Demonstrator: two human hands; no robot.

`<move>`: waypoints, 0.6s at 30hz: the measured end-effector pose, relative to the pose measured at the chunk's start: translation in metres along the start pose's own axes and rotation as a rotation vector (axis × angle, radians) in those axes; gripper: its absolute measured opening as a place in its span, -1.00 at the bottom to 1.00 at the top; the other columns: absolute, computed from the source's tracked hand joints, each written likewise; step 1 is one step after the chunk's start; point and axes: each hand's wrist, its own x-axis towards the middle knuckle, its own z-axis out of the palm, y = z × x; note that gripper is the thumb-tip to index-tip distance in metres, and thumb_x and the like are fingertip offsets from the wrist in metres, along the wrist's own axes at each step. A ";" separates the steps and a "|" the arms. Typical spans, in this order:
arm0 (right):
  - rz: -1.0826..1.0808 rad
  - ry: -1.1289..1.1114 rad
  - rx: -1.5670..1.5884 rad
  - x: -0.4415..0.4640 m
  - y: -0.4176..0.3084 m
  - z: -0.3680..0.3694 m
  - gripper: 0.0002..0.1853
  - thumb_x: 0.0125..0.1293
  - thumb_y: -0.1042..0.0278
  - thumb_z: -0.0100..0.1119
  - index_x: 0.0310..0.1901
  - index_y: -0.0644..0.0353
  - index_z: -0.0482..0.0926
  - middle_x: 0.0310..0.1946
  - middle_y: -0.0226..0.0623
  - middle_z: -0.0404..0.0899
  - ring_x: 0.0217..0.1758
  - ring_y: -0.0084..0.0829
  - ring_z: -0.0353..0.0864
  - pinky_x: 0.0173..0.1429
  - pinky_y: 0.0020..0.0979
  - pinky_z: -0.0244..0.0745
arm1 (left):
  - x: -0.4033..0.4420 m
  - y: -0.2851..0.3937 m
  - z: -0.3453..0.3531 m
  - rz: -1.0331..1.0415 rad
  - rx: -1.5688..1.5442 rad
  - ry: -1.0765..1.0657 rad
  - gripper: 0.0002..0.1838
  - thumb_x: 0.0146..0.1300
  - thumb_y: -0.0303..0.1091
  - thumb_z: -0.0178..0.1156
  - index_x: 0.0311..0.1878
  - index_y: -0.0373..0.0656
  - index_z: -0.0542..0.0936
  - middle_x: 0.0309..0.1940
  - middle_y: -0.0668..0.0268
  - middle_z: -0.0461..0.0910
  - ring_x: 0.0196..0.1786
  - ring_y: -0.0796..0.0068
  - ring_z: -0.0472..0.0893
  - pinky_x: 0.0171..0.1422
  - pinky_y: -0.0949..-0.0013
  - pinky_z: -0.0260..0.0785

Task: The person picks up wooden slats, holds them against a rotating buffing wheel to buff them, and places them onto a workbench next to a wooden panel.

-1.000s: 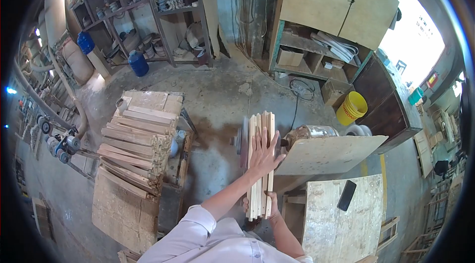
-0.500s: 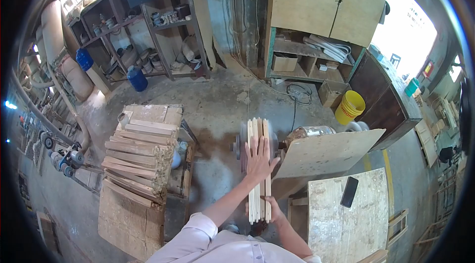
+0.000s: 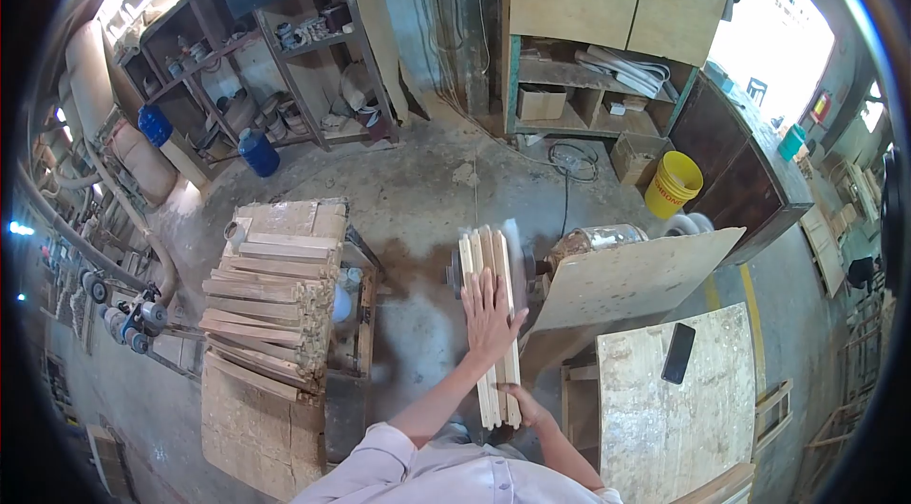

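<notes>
A bundle of several narrow wooden strips [image 3: 489, 385] lies lengthwise in front of my body, its far end at a blurred wheel [image 3: 514, 252] on a motor shaft. My left hand [image 3: 491, 319] rests flat across the top of the strips, fingers stretched toward the wheel. Lower down, my right hand [image 3: 527, 406] grips the near end from the right side, with its fingers partly hidden beneath. The strips tilt slightly to the left at the far end. Whether they touch the wheel is hard to make out.
More wooden strips [image 3: 261, 300] are piled on a worn bench [image 3: 261, 438] at left. A board [image 3: 636, 281] stands beside the motor [image 3: 598, 240]. On the right-hand table [image 3: 655, 428] lies a phone [image 3: 678, 353]. A yellow bucket [image 3: 674, 184] sits farther back.
The bundle's far end has swung a little left, exposing more of the blurred wheel on its right. Both hands keep their places on the strips. The whole view has shifted slightly.
</notes>
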 end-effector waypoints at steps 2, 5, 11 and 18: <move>0.001 -0.003 0.028 -0.006 0.013 0.000 -0.29 0.34 -0.16 0.17 0.33 0.26 0.50 0.05 -0.17 0.71 -0.02 -0.22 0.78 0.14 -0.17 0.67 | -0.001 -0.001 0.000 -0.001 -0.011 -0.019 -0.06 0.46 0.23 0.07 0.62 -0.33 0.12 0.68 -0.13 -0.07 0.73 -0.17 -0.19 0.70 -0.38 -0.41; 0.002 -0.010 0.002 -0.008 -0.024 0.017 -0.34 0.37 -0.12 0.15 0.34 0.20 0.50 0.09 -0.21 0.70 0.03 -0.30 0.76 0.14 -0.19 0.67 | 0.011 -0.007 0.003 0.010 -0.001 -0.031 -0.06 0.46 0.26 0.04 0.62 -0.32 0.16 0.67 -0.13 -0.05 0.73 -0.15 -0.19 0.69 -0.38 -0.41; -0.155 0.022 -0.053 0.020 -0.112 0.052 -0.38 0.47 -0.10 0.08 0.35 0.22 0.48 0.01 -0.30 0.68 -0.02 -0.41 0.74 0.11 -0.29 0.67 | 0.094 -0.040 0.017 0.041 0.044 0.068 -0.07 0.50 0.33 -0.11 0.59 -0.34 0.22 0.67 -0.11 -0.01 0.73 -0.11 -0.15 0.72 -0.30 -0.45; -0.171 0.074 -0.014 0.022 -0.114 0.053 -0.42 0.44 -0.09 0.14 0.29 0.19 0.49 -0.04 -0.30 0.69 -0.09 -0.43 0.75 0.02 -0.30 0.70 | 0.100 -0.041 0.021 0.056 0.080 0.060 -0.08 0.52 0.33 -0.15 0.59 -0.34 0.21 0.67 -0.09 -0.02 0.72 -0.15 -0.16 0.72 -0.32 -0.46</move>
